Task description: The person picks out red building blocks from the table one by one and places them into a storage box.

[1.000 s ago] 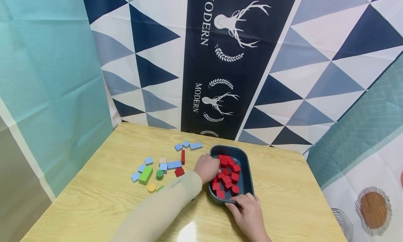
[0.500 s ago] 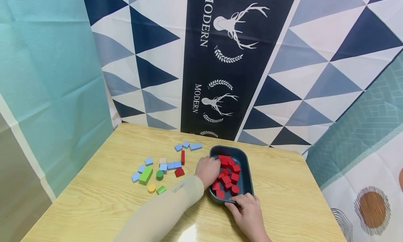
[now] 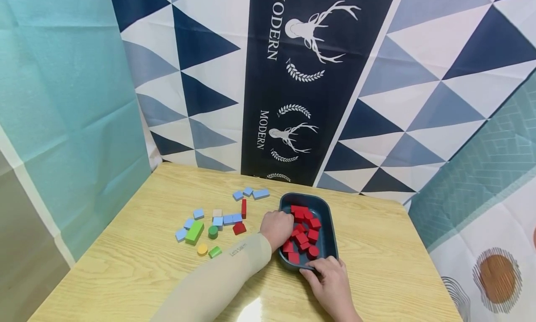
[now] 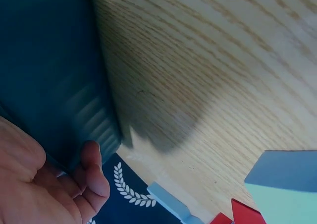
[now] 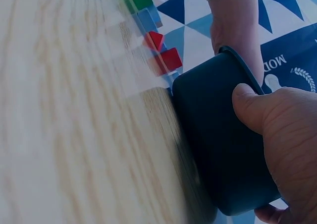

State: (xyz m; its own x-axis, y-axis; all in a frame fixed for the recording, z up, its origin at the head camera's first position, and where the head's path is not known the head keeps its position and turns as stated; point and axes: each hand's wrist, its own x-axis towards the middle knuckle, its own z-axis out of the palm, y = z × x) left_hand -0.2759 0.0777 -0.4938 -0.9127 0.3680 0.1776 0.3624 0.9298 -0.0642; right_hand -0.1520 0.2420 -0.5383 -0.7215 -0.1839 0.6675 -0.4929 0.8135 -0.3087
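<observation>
A deep, dark blue rectangular tray (image 3: 328, 238) with rounded corners holds a heap of several red blocks (image 3: 301, 238). At its left long side my left hand (image 3: 277, 229) holds the rim, knuckles up. The left wrist view shows the curled fingers of this hand (image 4: 64, 184) against the tray wall (image 4: 54, 75). My right hand (image 3: 331, 282) grips the near right corner. In the right wrist view its thumb (image 5: 250, 105) presses the outer wall of the tray (image 5: 218, 135), and the other fingers are mostly hidden behind it.
Left of the tray lie several light blue blocks (image 3: 261, 194), a red bar (image 3: 244, 209), a red peaked block (image 3: 239, 228), a green block (image 3: 194, 232), a dark green cylinder (image 3: 212, 232), a yellow disc (image 3: 202, 250) and a small light green piece (image 3: 215, 252). Patterned cloth (image 3: 289, 103) hangs behind the table.
My left hand and forearm have shifted slightly, uncovering the small light green piece and more of the red peaked block. The tray, its blocks and my right hand look unmoved.
</observation>
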